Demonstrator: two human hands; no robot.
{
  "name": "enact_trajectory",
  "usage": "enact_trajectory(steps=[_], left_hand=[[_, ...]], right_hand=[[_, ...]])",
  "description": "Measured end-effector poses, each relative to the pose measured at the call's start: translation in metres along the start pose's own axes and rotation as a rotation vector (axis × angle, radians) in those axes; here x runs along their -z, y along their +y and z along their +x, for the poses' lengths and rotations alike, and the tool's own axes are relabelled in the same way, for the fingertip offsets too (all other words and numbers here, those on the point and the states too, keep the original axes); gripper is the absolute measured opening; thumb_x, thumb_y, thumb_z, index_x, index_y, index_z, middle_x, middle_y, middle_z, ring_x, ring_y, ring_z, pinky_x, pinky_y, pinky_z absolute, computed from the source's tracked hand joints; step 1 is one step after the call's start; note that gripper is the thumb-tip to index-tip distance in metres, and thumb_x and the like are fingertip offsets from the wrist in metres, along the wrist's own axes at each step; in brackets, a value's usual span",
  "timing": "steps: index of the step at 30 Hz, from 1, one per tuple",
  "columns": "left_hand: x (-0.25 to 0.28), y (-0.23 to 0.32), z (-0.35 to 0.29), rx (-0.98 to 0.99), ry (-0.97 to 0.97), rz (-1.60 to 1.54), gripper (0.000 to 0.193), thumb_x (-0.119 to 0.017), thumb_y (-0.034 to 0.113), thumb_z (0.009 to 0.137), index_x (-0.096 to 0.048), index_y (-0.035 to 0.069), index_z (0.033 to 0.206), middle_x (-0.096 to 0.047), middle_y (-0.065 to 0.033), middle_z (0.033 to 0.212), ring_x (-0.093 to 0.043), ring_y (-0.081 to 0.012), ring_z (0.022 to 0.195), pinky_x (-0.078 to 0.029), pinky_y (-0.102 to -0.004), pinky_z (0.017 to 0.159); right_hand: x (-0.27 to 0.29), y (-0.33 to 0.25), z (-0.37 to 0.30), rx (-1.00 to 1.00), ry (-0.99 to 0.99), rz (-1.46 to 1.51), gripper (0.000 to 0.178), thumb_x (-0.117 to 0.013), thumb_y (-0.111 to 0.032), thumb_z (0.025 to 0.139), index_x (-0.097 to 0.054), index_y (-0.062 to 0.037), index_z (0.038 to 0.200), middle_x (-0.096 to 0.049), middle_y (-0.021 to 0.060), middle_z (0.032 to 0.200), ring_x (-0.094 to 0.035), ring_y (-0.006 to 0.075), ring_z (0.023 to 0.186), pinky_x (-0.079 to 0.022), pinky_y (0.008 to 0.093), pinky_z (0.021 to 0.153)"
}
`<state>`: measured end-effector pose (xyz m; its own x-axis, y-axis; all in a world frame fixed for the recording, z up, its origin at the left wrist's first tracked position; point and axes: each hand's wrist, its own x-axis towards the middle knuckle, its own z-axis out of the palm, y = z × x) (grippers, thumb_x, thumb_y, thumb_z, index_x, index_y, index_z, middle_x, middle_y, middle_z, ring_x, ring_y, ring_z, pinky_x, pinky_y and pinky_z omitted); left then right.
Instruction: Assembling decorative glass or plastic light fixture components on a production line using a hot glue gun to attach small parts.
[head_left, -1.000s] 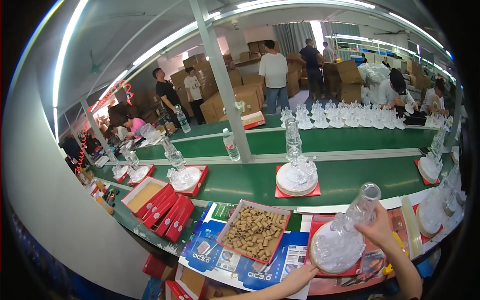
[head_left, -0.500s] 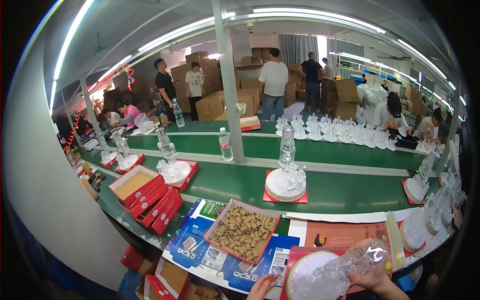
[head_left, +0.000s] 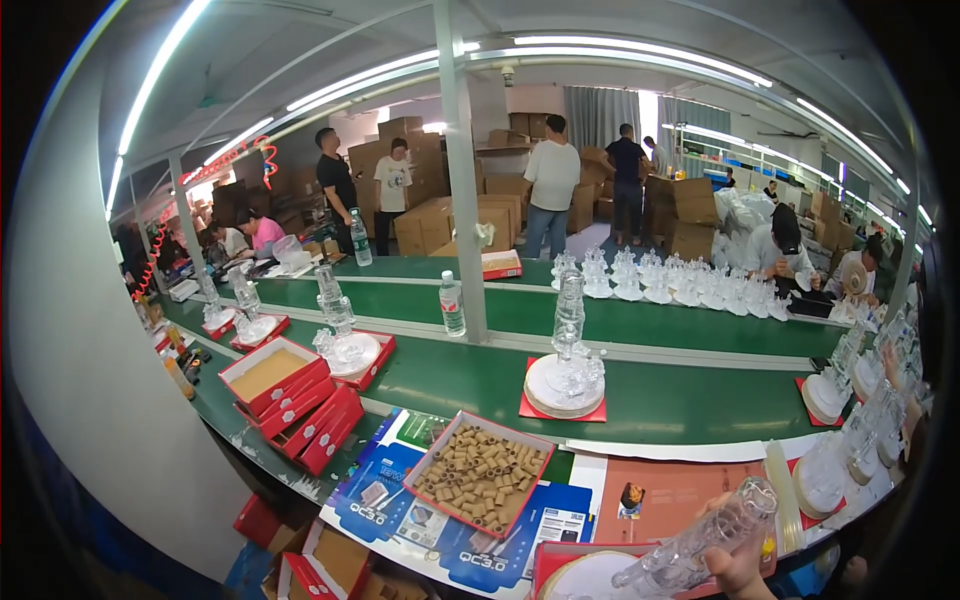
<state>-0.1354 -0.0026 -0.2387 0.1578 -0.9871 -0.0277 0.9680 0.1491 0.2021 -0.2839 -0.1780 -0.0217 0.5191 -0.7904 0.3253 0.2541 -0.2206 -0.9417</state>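
Note:
Near the lower edge, right of centre, my right hand (head_left: pixel 738 568) is closed around a clear, tower-shaped ornament (head_left: pixel 690 545), which leans up to the right. Beneath its lower end is a round white disc (head_left: pixel 590 580) in a red box tray (head_left: pixel 550 558); the frame edge cuts off part of both. My left hand is out of the picture. Left of the ornament, a red-rimmed box (head_left: pixel 548 462) holds many short brown cardboard tubes (head_left: pixel 478 470). A similar clear ornament (head_left: pixel 568 318) stands upright on a white disc and red tray across the green bench.
Stacked red boxes (head_left: pixel 300 405) stand left of the tubes. Printed blue cardboard (head_left: pixel 375 480) covers the near bench. More clear ornaments (head_left: pixel 868 440) crowd the right side. A metal post (head_left: pixel 462 200) and a water bottle (head_left: pixel 452 305) rise mid-bench. Several people work or stand beyond.
My left hand has dropped out of view at the lower edge. The view has shifted, so the tray, white disc and my right hand with the ornament sit lower in the picture.

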Motion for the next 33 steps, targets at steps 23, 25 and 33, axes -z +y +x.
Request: enact_trajectory(steps=[23,25,33], left_hand=[[-0.010,0.006,-0.014,-0.127,0.302,0.169,0.078,-0.040,0.065,0.088,-0.040,0.010,0.142,-0.050,-0.0148,0.138,-0.047,-0.0321,0.126,-0.033,-0.0467,0.110],[-0.022,0.009,-0.012,-0.150,0.315,0.191,0.078,-0.040,0.065,0.088,-0.040,0.010,0.142,-0.050,-0.0146,0.138,-0.048,-0.0321,0.126,-0.033,-0.0468,0.110],[-0.041,0.021,-0.017,-0.152,0.233,0.008,0.077,-0.044,0.065,0.087,-0.041,0.010,0.142,-0.052,-0.0146,0.136,-0.049,-0.0310,0.124,-0.033,-0.0471,0.109]], right_hand=[[-0.018,0.007,0.016,-0.159,-0.195,0.044,0.072,-0.088,-0.035,0.061,-0.050,-0.0010,0.113,-0.061,0.0093,0.094,-0.063,0.0194,0.089,-0.052,0.0314,0.076],[-0.025,0.003,0.033,-0.065,-0.122,0.049,0.066,-0.085,-0.035,0.064,-0.054,0.0004,0.110,-0.063,0.0093,0.095,-0.063,0.0180,0.088,-0.052,0.0317,0.076],[-0.042,0.025,0.072,0.159,0.096,-0.150,0.048,-0.075,-0.020,0.072,-0.057,0.0020,0.111,-0.062,0.0075,0.095,-0.063,0.0163,0.088,-0.051,0.0294,0.081]])
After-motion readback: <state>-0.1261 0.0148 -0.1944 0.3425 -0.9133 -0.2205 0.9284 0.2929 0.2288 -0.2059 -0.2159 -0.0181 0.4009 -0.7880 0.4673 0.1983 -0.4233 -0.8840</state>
